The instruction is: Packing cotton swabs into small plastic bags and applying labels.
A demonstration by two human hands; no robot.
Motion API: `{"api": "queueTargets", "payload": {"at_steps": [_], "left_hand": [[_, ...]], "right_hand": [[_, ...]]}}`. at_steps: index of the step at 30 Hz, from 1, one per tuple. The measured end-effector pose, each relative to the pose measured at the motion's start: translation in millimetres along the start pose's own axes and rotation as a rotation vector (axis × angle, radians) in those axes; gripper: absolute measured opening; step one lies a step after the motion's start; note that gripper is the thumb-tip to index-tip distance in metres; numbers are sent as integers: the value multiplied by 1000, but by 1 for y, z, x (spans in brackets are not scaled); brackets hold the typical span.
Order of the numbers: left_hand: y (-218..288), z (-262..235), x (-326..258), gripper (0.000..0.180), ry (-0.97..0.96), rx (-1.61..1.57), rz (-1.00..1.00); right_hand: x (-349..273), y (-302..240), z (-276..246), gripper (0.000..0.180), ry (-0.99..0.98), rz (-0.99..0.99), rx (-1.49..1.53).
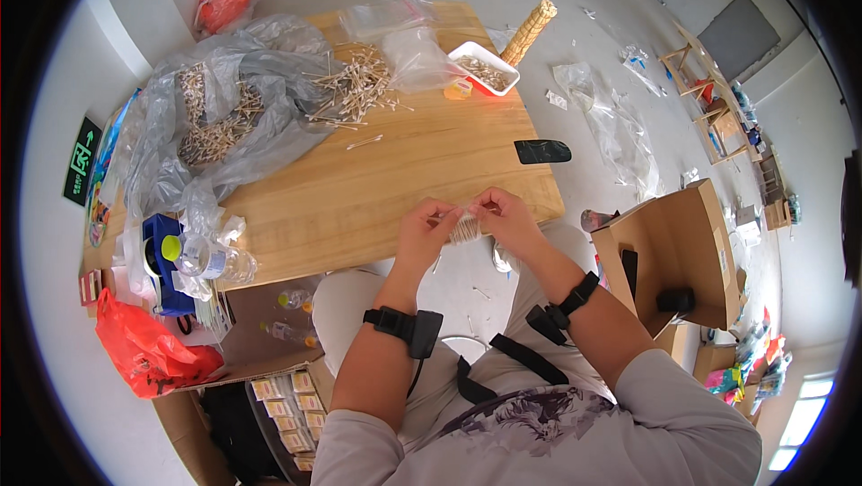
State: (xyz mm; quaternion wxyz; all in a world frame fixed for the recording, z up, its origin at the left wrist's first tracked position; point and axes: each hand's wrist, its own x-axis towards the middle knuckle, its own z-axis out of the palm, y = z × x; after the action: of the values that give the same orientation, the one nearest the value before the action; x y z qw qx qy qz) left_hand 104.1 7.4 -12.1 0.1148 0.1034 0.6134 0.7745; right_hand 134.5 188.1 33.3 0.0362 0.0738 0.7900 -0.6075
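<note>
A small clear bag of cotton swabs (464,228) hangs between my two hands at the near edge of the wooden table (359,190). My left hand (426,229) pinches its upper left side. On the other side, my right hand (505,218) grips the bag's upper right corner. Farther back lies a loose heap of cotton swabs (359,84). Next to it, a large grey plastic bag (296,140) spreads open with many more swabs (215,138) inside. A couple of stray swabs (365,141) rest on the wood.
Clear empty bags (417,60) and a white tray (508,70) with small pieces sit at the table's far end. A dark flat piece (542,152) lies by the right edge. A bottle (215,260) stands left; an open cardboard box (673,248) is at my right.
</note>
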Motion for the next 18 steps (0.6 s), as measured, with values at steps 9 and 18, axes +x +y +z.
{"api": "queueTargets", "payload": {"at_steps": [9, 18], "left_hand": [[12, 1, 1, 9, 178, 321, 255], [4, -2, 0, 17, 110, 25, -178]], "right_hand": [[2, -3, 7, 17, 80, -54, 40], [0, 14, 13, 16, 54, 76, 173]]}}
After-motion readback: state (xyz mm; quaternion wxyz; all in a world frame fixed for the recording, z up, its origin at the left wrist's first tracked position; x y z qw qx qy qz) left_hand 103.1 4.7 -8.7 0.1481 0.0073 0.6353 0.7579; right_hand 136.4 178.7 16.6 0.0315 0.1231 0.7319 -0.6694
